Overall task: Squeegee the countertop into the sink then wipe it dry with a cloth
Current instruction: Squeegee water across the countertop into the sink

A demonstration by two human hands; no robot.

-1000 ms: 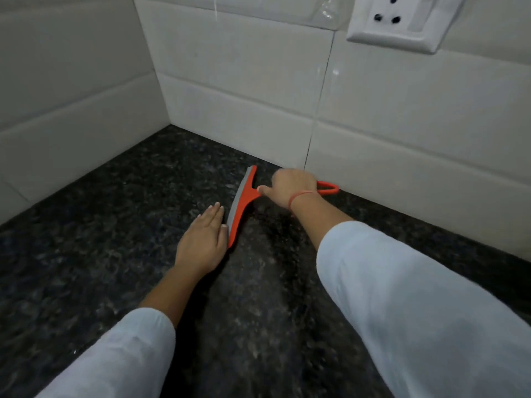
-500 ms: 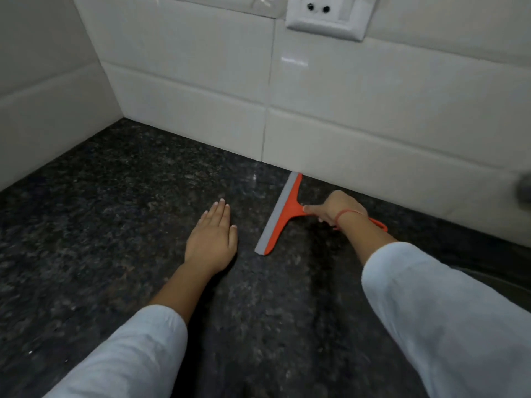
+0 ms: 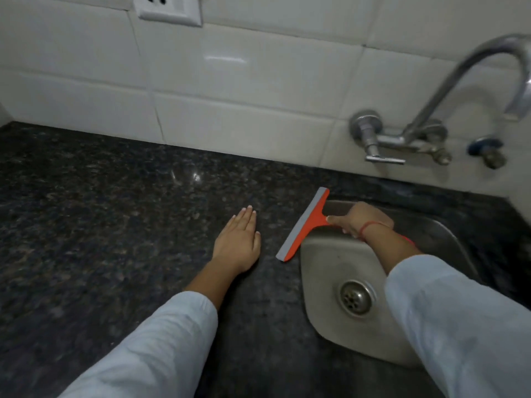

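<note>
An orange squeegee (image 3: 304,225) with a grey rubber blade lies along the left rim of the steel sink (image 3: 330,268). My right hand (image 3: 359,218) grips its handle, reaching over the sink basin. My left hand (image 3: 238,242) rests flat with straight fingers on the dark speckled granite countertop (image 3: 115,225), a short way left of the blade. No cloth is in view.
A metal wall tap (image 3: 431,116) with a curved spout hangs over the sink's back right. White tiles line the wall, with a socket plate (image 3: 169,10) at upper left. The sink drain (image 3: 356,297) sits below my right wrist.
My right hand has dragged the squeegee rightward across the countertop from the wall corner to the sink's edge. My left hand stayed flat on the counter, following along.
</note>
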